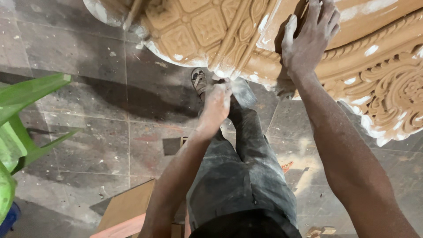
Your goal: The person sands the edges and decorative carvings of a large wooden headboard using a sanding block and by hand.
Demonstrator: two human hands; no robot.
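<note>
- Tan carved wooden panel (308, 39) fills the top, white filler smeared on it.
- Right hand (308, 37) lies flat, open, steadying it.
- Left hand (216, 103) is bunched below the edge, perhaps pinching something; unclear.
- Green plastic chair (17, 114) stands left on the tiled floor (97, 132).

Two hands, left (216, 103) and right (308, 39); one carved panel (211, 31) (white-patched); one green chair (17, 119); one sandal (198, 81).

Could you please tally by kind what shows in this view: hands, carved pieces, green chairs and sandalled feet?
Hands: 2, the left hand at the lower edge of the carved piece and the right hand resting on its side.
Carved tan pieces: 1.
Green plastic chairs: 1.
Sandalled feet: 1.
Total: 5.
</note>
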